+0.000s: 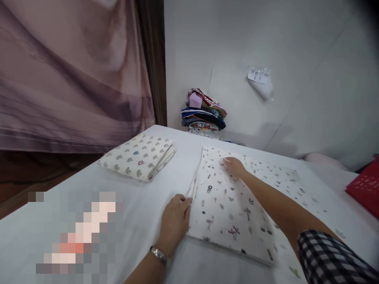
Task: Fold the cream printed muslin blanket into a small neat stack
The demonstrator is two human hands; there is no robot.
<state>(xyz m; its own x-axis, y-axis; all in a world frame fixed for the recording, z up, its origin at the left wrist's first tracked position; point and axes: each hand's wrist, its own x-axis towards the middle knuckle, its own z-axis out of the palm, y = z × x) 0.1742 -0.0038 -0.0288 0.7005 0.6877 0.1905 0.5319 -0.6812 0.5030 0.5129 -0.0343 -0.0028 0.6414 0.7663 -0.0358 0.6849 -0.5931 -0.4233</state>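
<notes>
White printed cloth [220, 209], 5 o'clock in my view: left hand [174, 221] pinching its edge, right hand [235, 169] on top, can't tell if fingers are together; looks part folded, flat layer [278, 173] unfolded at its 3 o'clock; grey-motif cloth [137, 157] already folded at its 10

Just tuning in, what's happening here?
A person is handling a flamingo-print cloth on a white surface. The left hand pinches its left edge, and the right hand is on its upper part. Matching fabric spreads out past the right arm. A folded cloth with gray motifs lies to the left, apart from both hands.
</notes>
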